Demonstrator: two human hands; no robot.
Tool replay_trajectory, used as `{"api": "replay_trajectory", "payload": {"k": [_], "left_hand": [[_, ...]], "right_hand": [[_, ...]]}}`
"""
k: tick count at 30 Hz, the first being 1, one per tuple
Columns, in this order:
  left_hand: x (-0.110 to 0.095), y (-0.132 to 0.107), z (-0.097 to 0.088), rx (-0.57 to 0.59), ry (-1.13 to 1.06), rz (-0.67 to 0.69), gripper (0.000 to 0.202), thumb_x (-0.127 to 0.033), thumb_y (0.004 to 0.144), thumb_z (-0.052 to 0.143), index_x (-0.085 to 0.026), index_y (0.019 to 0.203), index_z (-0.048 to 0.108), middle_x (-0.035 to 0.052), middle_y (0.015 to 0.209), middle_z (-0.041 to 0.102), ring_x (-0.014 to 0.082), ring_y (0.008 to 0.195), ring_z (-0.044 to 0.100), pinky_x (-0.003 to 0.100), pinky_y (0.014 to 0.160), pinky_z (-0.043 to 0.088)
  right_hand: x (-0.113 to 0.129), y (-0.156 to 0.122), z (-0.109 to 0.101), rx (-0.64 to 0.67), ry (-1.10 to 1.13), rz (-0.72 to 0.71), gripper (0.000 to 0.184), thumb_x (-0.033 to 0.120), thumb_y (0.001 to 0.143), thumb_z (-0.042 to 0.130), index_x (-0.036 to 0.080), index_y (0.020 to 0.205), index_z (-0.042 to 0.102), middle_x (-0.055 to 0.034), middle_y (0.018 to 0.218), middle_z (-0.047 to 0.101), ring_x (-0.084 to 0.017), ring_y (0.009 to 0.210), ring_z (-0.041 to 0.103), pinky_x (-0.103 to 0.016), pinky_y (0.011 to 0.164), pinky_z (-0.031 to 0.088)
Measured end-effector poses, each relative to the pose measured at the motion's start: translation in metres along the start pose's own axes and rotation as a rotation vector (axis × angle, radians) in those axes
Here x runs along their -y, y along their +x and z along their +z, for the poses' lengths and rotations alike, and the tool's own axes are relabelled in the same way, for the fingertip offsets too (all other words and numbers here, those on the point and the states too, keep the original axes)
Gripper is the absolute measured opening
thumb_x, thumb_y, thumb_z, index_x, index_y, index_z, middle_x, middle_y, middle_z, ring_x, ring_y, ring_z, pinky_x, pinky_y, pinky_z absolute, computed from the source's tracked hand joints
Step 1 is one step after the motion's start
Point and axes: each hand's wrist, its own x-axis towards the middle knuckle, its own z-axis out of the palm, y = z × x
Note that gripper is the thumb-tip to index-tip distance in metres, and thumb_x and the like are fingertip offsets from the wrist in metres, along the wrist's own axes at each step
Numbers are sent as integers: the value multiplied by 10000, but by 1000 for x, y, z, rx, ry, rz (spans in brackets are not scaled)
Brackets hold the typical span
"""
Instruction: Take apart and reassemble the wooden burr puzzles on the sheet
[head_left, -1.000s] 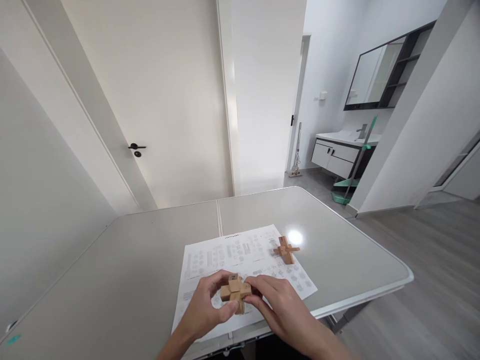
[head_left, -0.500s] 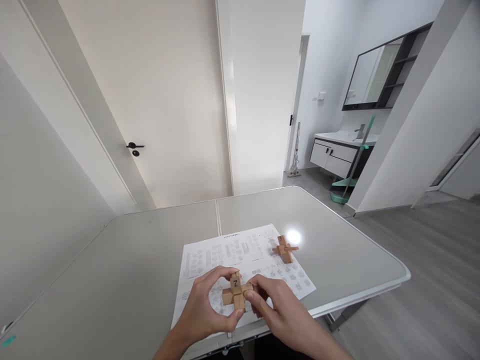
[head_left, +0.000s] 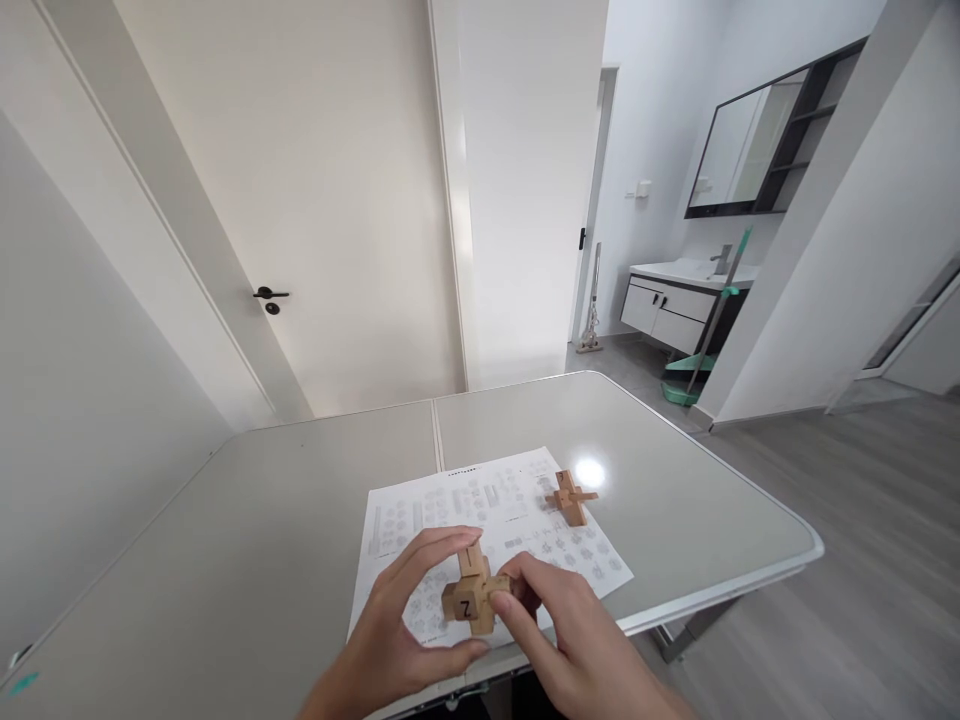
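Note:
A wooden burr puzzle, made of crossed light-brown bars, is held just above a printed sheet. One face carries a black 2 and another bar end shows a single black stroke. My left hand curves around it, index fingertip at the top bar and thumb by the lower end. Thumb and bent fingers of my right hand pinch the bar that sticks out to the right; that bar's end is partly hidden. A second wooden cross-shaped piece, redder in tone, lies on the sheet's right edge.
The printed sheet with rows of small drawings lies on a grey table with a pale metal rim. Behind the table stands a closed door. A sink cabinet, a mop and a green dustpan are at the back right.
The burr puzzle has turned between my hands: the 2 has moved from its upper bar to the lower front, and a stroke now shows on top. My left fingers have spread slightly.

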Motion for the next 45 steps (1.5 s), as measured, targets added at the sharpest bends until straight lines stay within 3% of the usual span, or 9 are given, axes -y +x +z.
{"api": "replay_trajectory", "payload": {"k": [3, 6, 11, 23, 29, 32, 35, 40, 45], "left_hand": [[-2, 0, -1, 71, -238, -210, 837, -655, 809, 735, -312, 1508, 428, 131, 1540, 496, 354, 1400, 482, 499, 1180, 386], [-1, 4, 0, 146, -474, -350, 875, -797, 821, 580, -253, 1497, 466, 160, 1458, 575, 357, 1331, 553, 505, 1136, 434], [4, 9, 5, 119, -544, -393, 669, -642, 833, 718, -218, 1345, 637, 114, 1211, 714, 327, 1169, 645, 478, 1059, 497], [12, 3, 16, -67, -505, -443, 648, -561, 758, 816, -212, 1283, 665, 132, 1315, 694, 346, 1232, 633, 492, 1104, 481], [14, 5, 8, -151, -388, -504, 536, -579, 844, 706, -222, 1243, 673, 124, 1301, 707, 320, 1217, 656, 435, 998, 568], [36, 4, 3, -202, -159, -526, 491, -545, 854, 698, -236, 1234, 666, 101, 1263, 722, 298, 1157, 684, 439, 984, 571], [75, -1, -4, -264, 224, -531, 520, -546, 825, 721, -257, 1250, 637, 74, 1173, 748, 299, 1052, 707, 483, 955, 560], [137, -12, -17, -221, 623, -479, 427, -497, 819, 709, -253, 1165, 655, 89, 1169, 740, 343, 1126, 661, 492, 986, 511], [151, -7, -23, -220, 731, -499, 454, -504, 800, 709, -208, 1144, 681, 136, 1175, 697, 391, 1194, 582, 546, 1049, 444]], "right_hand": [[-1, -2, 2, -18, -74, -26, 274, 414, 1061, 422, 230, 887, 526, -5, 782, 618, -167, 672, 545, -287, 635, 390], [-2, -1, 3, -44, -142, -66, 246, 384, 1061, 413, 233, 910, 536, -15, 790, 627, -174, 664, 558, -294, 622, 399], [-3, -1, 2, -91, -202, -105, 220, 359, 1058, 419, 239, 912, 532, -19, 801, 633, -174, 652, 563, -296, 602, 407], [-14, 2, 7, -72, -33, -18, 298, 432, 1071, 409, 227, 910, 554, -7, 801, 629, -169, 701, 551, -292, 666, 410], [-22, 5, 2, -133, 18, 21, 362, 492, 1070, 388, 228, 874, 538, 7, 759, 568, -166, 689, 515, -285, 657, 396], [-28, 8, -1, -158, 68, 71, 420, 546, 1059, 383, 225, 828, 524, 16, 713, 540, -163, 666, 502, -278, 636, 396], [-38, 12, -1, -155, 128, 119, 457, 602, 1039, 388, 226, 819, 528, 22, 677, 532, -166, 650, 515, -275, 617, 402], [-55, 16, 0, -154, 215, 154, 473, 631, 1026, 396, 230, 806, 515, 35, 644, 532, -159, 628, 518, -275, 621, 411], [-67, 20, 2, -149, 301, 182, 480, 650, 1010, 421, 227, 807, 518, 39, 643, 530, -155, 621, 509, -284, 644, 431]]}}
